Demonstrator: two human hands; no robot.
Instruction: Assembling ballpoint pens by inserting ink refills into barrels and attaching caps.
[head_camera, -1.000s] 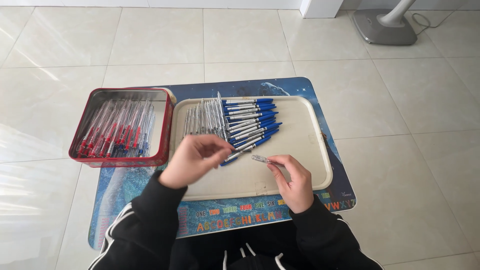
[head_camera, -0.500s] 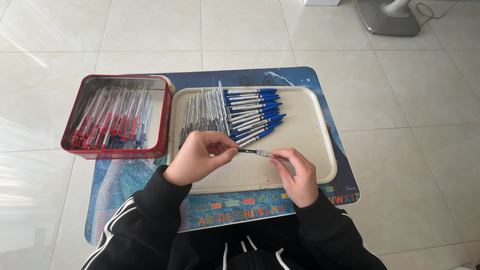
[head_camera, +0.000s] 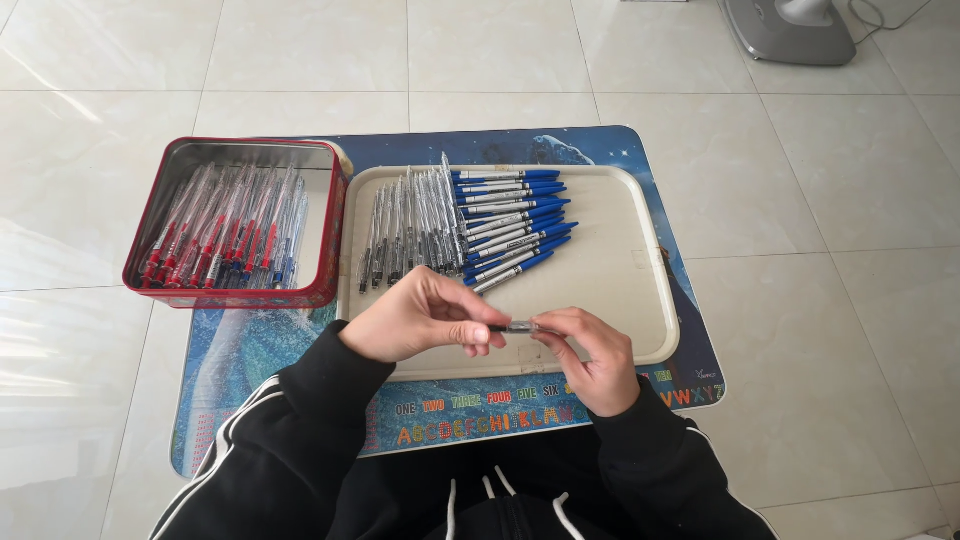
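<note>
Since a moment ago, our hands have drawn together over the tray's (head_camera: 640, 300) near edge. Our left hand (head_camera: 425, 320) and right hand (head_camera: 590, 355) now pinch one pen (head_camera: 515, 327) by its two ends, level between them. Behind it lie the blue pens (head_camera: 515, 215) and clear barrels (head_camera: 410, 225); left sits the tin (head_camera: 330, 230).
</note>
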